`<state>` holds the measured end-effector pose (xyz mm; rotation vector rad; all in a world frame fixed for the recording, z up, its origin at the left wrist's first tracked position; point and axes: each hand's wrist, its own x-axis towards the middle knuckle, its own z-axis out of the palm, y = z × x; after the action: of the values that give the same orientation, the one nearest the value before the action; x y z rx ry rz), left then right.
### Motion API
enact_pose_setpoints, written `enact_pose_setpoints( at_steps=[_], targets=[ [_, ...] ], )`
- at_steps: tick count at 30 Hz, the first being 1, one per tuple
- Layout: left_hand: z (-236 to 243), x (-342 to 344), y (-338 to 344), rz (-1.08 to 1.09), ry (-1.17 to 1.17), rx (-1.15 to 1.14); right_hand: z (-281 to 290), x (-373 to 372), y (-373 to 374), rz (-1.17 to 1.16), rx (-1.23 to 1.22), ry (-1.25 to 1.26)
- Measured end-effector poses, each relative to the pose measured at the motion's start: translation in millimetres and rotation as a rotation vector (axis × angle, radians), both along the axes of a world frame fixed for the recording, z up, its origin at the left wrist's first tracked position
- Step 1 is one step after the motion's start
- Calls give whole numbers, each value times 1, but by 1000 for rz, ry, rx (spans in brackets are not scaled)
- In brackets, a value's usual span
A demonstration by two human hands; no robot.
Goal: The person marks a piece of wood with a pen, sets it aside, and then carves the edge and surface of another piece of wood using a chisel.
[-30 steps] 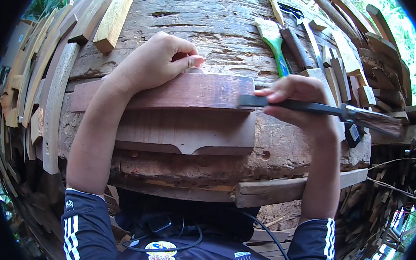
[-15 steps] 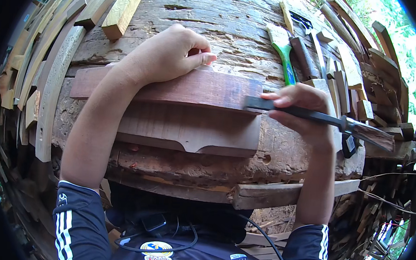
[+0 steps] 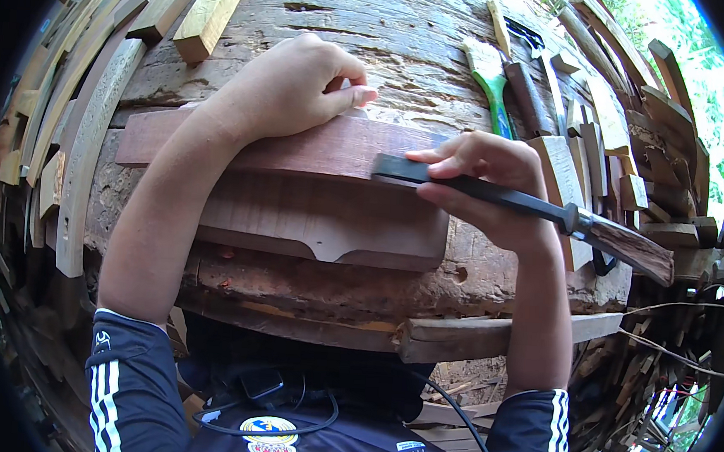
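right hand [image 3: 497, 189]: gripping a flat file [image 3: 497, 193], blade end lying on the plank's edge
left hand [image 3: 292, 89]: pressing down on the reddish plank [image 3: 300, 148]
file axis: running left-right, wooden handle pointing right
plank: lying lengthwise across the log bench [image 3: 390, 37]

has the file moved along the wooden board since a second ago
Yes. The file tip has slid left along the reddish board, further from its right end.
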<state>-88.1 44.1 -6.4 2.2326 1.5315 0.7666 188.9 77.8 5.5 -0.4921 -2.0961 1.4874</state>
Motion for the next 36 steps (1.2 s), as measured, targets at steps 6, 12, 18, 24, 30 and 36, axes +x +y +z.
enact_pose_setpoints(
  at_steps=[6,12,18,24,30,36],
  targets=[
    [0,1,0,13,-20,74,1,36,15,-34,-6,71],
    [7,4,-4,-48,-89,-86,3,-4,0,-29,35,-97],
    [2,3,-3,-57,-106,-40,12,42,12,-15,-52,26],
    [-2,4,-2,-32,-30,-20,6,23,10,-122,44,-1],
    [6,7,-5,-1,-35,-110,11,41,14,-86,-3,-26],
    [3,6,-3,-4,-32,-117,6,18,13,-78,-59,-48]
  ],
)
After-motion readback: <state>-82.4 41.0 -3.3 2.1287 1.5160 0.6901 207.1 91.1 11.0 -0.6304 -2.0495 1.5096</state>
